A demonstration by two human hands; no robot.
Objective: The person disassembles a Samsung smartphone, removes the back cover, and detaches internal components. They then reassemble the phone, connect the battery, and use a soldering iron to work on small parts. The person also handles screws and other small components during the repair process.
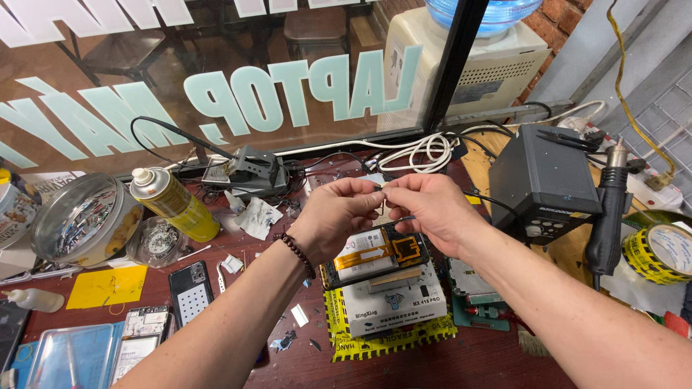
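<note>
My left hand point(339, 212) and my right hand point(425, 209) meet above the bench, fingertips pinched together on one tiny part point(382, 189) that is too small to make out. A beaded bracelet circles my left wrist. Directly below the hands lies an opened phone point(375, 253) with its back off, showing an orange flex cable and a white battery. It rests on a white box-shaped stand point(393, 306) over yellow and black tape.
A yellow spray can point(173, 203) and a round tin of small parts point(79, 220) stand at the left. A black hot-air station point(542, 184) with its black handle point(608, 216) sits at right, next to a tape roll point(663, 252). Phone frames point(191, 292) lie front left.
</note>
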